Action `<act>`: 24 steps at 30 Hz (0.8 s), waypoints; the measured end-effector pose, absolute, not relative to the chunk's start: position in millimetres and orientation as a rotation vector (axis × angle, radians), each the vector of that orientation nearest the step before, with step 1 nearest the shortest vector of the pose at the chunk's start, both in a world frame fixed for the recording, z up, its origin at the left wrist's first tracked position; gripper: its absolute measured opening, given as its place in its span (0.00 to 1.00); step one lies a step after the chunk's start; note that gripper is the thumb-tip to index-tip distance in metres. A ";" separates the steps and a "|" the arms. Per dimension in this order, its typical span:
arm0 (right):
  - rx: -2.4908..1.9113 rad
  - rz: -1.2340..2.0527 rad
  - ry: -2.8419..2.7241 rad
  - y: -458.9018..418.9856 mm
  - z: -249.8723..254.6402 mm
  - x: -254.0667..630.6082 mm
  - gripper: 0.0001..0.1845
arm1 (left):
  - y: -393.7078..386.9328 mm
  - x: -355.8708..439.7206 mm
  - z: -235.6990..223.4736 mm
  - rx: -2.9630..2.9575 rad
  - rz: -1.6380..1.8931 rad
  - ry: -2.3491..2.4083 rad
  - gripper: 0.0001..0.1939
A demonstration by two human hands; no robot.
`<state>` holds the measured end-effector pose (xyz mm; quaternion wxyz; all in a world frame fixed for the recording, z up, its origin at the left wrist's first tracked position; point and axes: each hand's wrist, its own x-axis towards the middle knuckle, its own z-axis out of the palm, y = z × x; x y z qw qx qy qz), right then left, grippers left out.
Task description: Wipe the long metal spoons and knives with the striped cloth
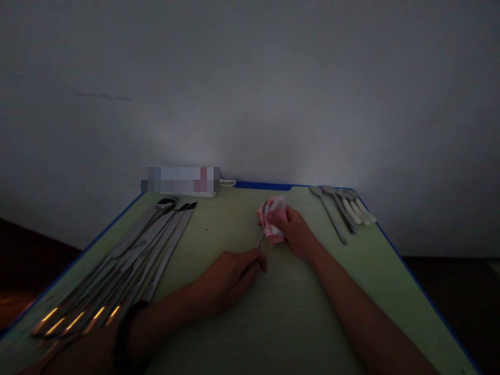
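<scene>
My left hand (244, 271) is closed round the handle end of a thin metal utensil, apparently a spoon (260, 239). It slants up and away from me to a pink-and-white cloth (275, 221). My right hand (297, 232) grips this bunched cloth, which wraps the far end of the spoon and hides most of its head. Both hands are over the middle of the table. Several spoons (330, 213) lie at the back right, some with white handles (353, 211), beyond my right hand.
Long metal utensils (156, 245) lie side by side on the left, partly under my left forearm. A pale box-like thing (183, 182), blurred out, stands at the back left beside a white loop (227, 183). The pale green table (242, 344) has blue edges and meets a grey wall (250, 94).
</scene>
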<state>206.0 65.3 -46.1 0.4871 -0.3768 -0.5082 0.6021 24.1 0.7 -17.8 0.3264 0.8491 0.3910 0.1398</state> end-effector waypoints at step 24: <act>-0.820 1.573 -0.488 74.7 -38.8 200.4 0.11 | -5.5 19.3 -8.9 2.355 0.408 0.732 0.09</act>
